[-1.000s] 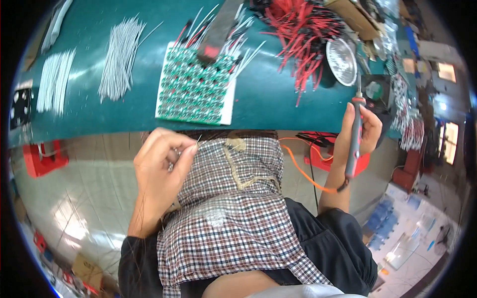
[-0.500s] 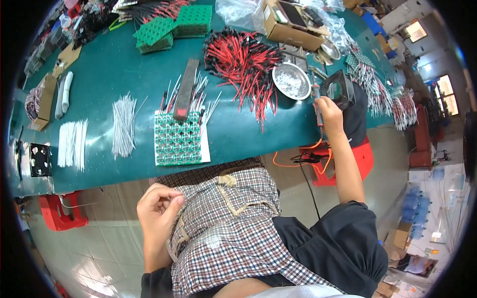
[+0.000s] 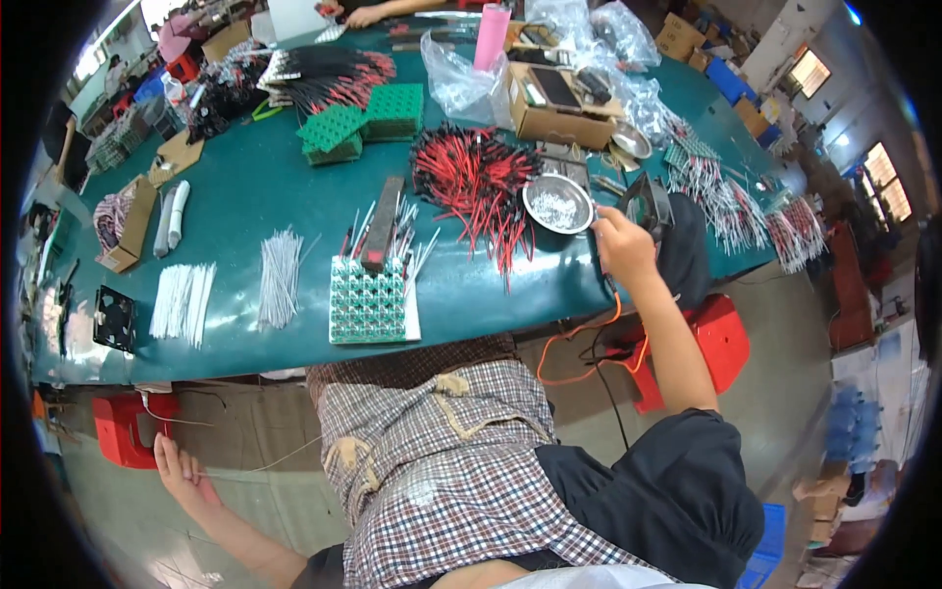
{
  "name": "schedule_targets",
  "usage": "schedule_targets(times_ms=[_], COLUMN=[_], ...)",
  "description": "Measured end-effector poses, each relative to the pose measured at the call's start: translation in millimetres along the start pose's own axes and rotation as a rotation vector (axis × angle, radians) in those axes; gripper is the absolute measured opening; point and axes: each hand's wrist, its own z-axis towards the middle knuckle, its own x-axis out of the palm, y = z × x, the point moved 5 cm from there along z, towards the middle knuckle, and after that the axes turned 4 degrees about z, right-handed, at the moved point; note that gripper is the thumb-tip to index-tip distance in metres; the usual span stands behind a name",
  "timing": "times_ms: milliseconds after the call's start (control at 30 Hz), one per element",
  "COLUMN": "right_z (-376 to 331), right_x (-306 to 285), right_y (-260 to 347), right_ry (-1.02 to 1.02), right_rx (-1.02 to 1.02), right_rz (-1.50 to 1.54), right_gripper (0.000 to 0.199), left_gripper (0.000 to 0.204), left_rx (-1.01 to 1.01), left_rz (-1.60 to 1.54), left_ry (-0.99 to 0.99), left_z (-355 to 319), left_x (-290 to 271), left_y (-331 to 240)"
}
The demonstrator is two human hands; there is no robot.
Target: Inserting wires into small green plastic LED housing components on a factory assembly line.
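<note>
Across a glossy green workbench (image 3: 471,306), in the head view, a panel of small green circuit boards (image 3: 368,312) lies near the front edge, one end of a dark metal bar (image 3: 385,221) over it. Beside a metal bowl (image 3: 581,193), the right hand (image 3: 626,247) is clamped around a soldering iron (image 3: 608,281). Above the pale floor (image 3: 294,512), near a red stool (image 3: 118,432), the left hand (image 3: 186,478) pinches a thin wire (image 3: 294,454) with closed fingers. Bright windows (image 3: 880,182) line the right; a rear carton (image 3: 680,36) bears dark print.

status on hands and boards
Right hand gripping soldering iron beside metal bowl. Thin strand running from left hand. Dark bar overlaps circuit boards.
</note>
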Motion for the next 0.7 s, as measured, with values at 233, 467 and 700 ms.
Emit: schedule_targets(times_ms=[233,467,700], right_z=[61,135,149], right_x=[26,82,116], right_y=[127,225,230], right_ry=[-0.051,0.015,0.249], right_rx=[-0.227,-0.55,-0.614], right_rz=[0.272,0.28,0.209], right_gripper=[0.019,0.036,0.031], left_gripper=[0.033,0.053,0.023], left_rx=[-0.296,-0.163,0.181], left_rz=[0.238,1.046,0.726], left_ry=[-0.389,-0.22,0.196], left_z=[16,-26,-46], left_x=[-214,-227,145], left_y=[128,209,61])
